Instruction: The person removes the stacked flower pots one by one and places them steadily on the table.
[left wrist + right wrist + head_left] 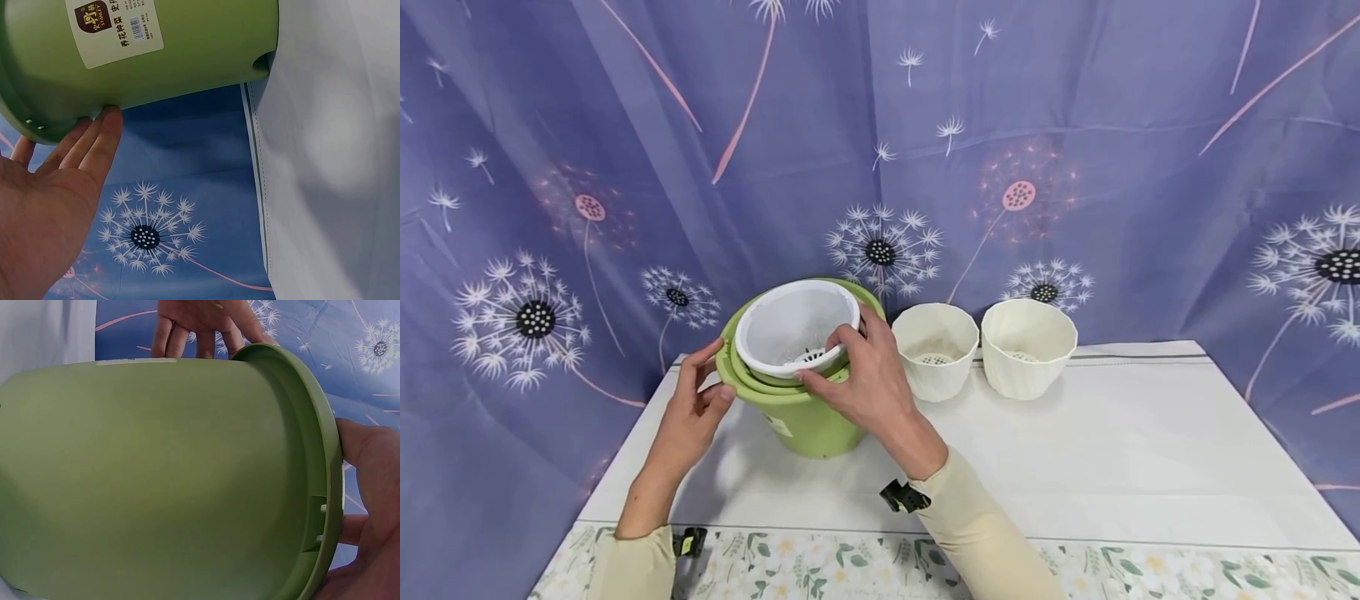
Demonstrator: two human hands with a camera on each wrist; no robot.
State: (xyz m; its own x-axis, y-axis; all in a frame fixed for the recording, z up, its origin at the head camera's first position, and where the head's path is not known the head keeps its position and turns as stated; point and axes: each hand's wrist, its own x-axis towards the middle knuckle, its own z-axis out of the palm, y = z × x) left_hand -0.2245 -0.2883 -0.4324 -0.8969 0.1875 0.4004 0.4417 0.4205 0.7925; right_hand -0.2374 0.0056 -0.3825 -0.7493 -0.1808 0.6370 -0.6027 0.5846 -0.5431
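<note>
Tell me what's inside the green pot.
In the mouth of the green pot, a white pot shows, its rim gripped by the right hand; green inner edges show below it. Whatever lies deeper is covered.

the green pot looks smooth, matt plastic; the curtain, cloth.

The green pot filled most of the right wrist view, its rim to the right and a pair of small pale slots set just under that rim. A thin label edge showed along the pot's upper side. Above the pot, the left hand touched the rim with one finger. The right hand was at the pot's rim, some fingertips hidden. Behind the pot hung blue dandelion-print fabric.
</note>
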